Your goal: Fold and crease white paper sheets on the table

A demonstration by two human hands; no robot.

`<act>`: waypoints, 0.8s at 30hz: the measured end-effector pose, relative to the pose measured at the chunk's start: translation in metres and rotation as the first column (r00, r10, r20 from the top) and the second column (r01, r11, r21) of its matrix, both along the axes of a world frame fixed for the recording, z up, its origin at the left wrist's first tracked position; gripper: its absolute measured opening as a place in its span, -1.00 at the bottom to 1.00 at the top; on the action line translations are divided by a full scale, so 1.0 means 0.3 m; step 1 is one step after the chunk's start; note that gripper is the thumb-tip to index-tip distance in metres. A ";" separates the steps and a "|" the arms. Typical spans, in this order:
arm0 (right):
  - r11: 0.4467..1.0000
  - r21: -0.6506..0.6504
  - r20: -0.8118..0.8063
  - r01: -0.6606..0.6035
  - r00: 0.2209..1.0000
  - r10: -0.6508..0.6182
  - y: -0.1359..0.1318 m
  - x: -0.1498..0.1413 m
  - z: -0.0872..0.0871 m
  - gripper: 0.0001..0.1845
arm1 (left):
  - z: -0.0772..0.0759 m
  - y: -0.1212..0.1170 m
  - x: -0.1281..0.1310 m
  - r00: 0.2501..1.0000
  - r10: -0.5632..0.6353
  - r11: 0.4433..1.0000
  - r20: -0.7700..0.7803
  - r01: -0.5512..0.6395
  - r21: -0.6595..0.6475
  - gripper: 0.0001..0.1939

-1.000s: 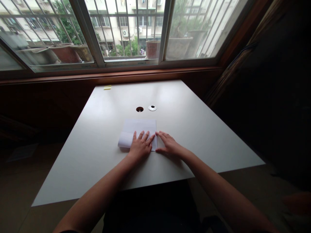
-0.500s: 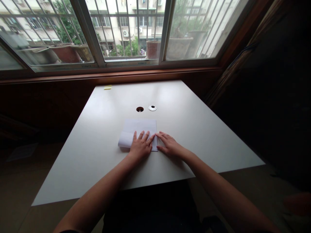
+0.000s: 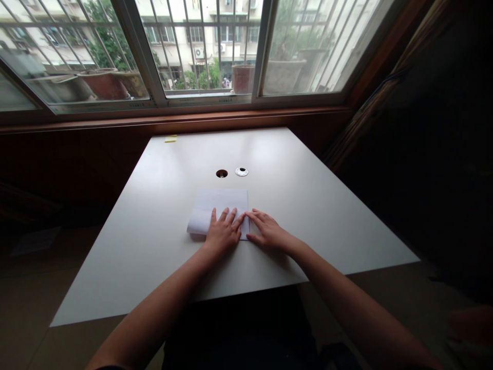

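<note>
A folded sheet of white paper [image 3: 222, 199] lies on the white table [image 3: 154, 257]. Its left side bulges up in a loose curve, while the right side lies flat. My left hand [image 3: 224, 230] rests on the paper with its fingers spread, covering part of its near half. At the paper's right edge is my right hand [image 3: 267, 229], fingers stretched out, with the thumb and fingertips touching that edge. The index fingertips of both hands nearly meet there.
Beyond the paper, the tabletop has a round hole [image 3: 222, 173] and a silver ring-shaped cover [image 3: 241, 172]. Yellow tape [image 3: 170, 139] sticks at the far left corner. A barred window with flower pots [image 3: 103, 84] stands behind the table.
My right thumb has shifted slightly left onto the paper's edge. My left hand and the paper look unmoved.
</note>
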State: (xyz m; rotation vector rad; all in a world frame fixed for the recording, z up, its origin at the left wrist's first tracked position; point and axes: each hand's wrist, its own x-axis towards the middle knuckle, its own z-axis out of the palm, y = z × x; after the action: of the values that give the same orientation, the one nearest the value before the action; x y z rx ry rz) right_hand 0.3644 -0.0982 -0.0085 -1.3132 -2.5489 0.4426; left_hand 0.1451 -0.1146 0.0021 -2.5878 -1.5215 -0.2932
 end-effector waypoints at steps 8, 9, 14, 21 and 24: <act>0.997 0.041 -0.001 0.061 0.998 -0.061 -0.016 -0.029 -0.023 -0.10 | -0.020 0.008 -0.006 1.000 -0.014 0.999 0.021 0.013 0.033 -0.51; 0.997 0.038 0.001 0.062 0.998 -0.062 -0.016 -0.029 -0.023 -0.10 | -0.021 0.009 -0.007 1.000 -0.017 0.999 0.025 0.016 0.039 -0.51; 0.998 0.021 0.032 0.065 0.997 -0.066 -0.014 -0.029 -0.017 -0.09 | -0.010 0.001 -0.025 0.996 -0.072 0.993 0.050 0.067 0.100 -0.50; 0.996 -0.008 0.073 0.092 0.993 -0.091 -0.019 -0.037 0.001 -0.09 | -0.007 -0.100 -0.083 0.948 -0.318 0.924 0.031 0.303 0.235 -0.59; 0.995 -0.012 0.068 0.103 0.993 -0.102 -0.022 -0.041 0.004 -0.07 | -0.008 -0.154 -0.114 0.939 -0.343 0.922 0.012 0.334 0.197 -0.57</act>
State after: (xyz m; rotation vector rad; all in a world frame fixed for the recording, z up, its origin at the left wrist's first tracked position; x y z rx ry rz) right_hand 0.3522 -0.1049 -0.0072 -1.4800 -2.5216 0.4057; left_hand 0.1108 -0.1608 -0.0004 -2.6886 -0.9887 -0.5110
